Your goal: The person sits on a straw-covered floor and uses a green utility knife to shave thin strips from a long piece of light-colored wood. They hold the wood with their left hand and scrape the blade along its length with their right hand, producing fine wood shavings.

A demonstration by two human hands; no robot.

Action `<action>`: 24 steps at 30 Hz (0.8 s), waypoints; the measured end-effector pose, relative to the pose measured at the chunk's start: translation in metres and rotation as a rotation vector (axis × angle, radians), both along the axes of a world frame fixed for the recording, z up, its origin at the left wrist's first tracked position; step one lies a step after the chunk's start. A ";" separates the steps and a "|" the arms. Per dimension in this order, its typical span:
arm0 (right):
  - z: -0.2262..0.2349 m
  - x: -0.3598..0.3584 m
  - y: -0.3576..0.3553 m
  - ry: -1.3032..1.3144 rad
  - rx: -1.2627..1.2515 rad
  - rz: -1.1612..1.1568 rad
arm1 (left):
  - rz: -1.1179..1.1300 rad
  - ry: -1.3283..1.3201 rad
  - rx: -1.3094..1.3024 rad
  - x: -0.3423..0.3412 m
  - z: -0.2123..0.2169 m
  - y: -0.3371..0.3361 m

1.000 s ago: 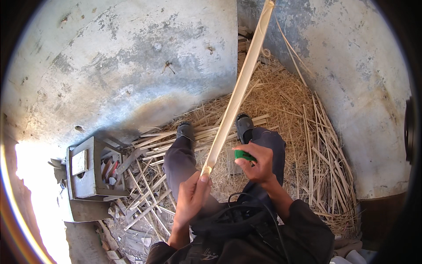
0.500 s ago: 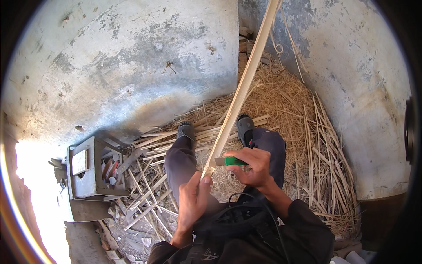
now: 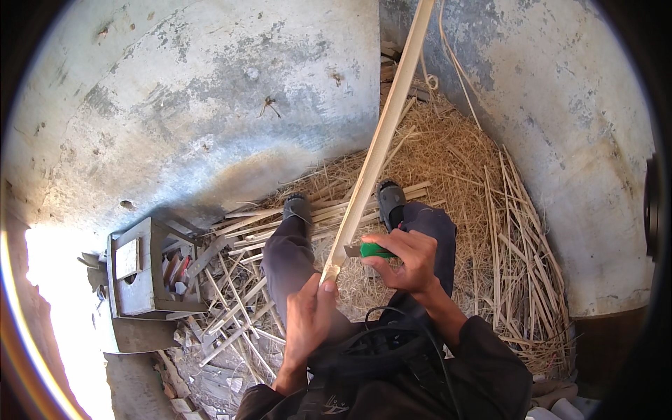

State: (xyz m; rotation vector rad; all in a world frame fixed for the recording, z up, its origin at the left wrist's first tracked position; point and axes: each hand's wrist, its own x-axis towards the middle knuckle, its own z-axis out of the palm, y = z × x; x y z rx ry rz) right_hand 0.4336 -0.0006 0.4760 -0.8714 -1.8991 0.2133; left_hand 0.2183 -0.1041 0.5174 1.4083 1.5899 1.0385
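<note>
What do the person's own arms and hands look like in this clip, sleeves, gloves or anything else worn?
Both hands are bare, with no gloves or rings visible: left hand, right hand. Dark long sleeves cover both forearms to the wrists. A thin black cable loops over a dark chest strap between the arms.

1. No labels, signs or screens show anywhere in the view.
2. No packages show either; whether the white scraps at the 5 o'clock edge are wrappers cannot be told.
</note>
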 end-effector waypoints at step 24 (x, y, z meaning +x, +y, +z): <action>-0.007 -0.011 0.002 0.106 -0.181 0.243 | -0.051 -0.482 -0.222 -0.027 -0.026 0.002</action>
